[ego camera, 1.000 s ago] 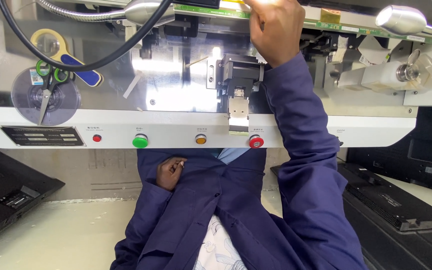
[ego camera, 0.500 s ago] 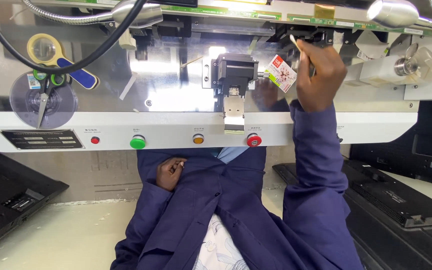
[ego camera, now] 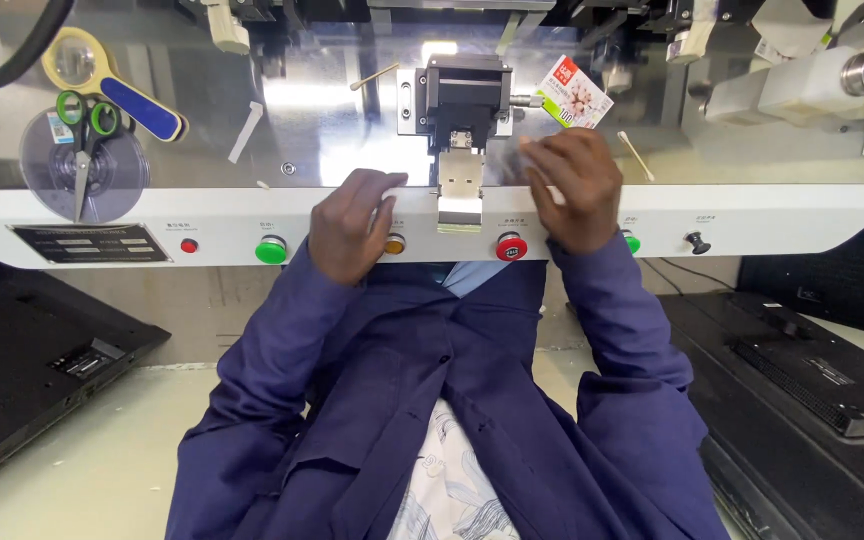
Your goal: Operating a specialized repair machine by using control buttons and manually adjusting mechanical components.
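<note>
Left hand (ego camera: 352, 225) curled loosely, holding nothing, resting on white panel (ego camera: 102, 215) left of black press head (ego camera: 464, 95). Right hand (ego camera: 574, 185) pinching small red-and-white packet (ego camera: 573, 95), just right of that head, above red button (ego camera: 511, 245).

Small red-and-white printed packet (ego camera: 572, 92), tilted, just above the right hand's (ego camera: 574, 188) fingertips, beside the black press head (ego camera: 467, 98).

Left hand (ego camera: 352, 225) rose from lap to panel edge; right hand (ego camera: 574, 185) dropped, small packet (ego camera: 573, 92) just above it.
</note>
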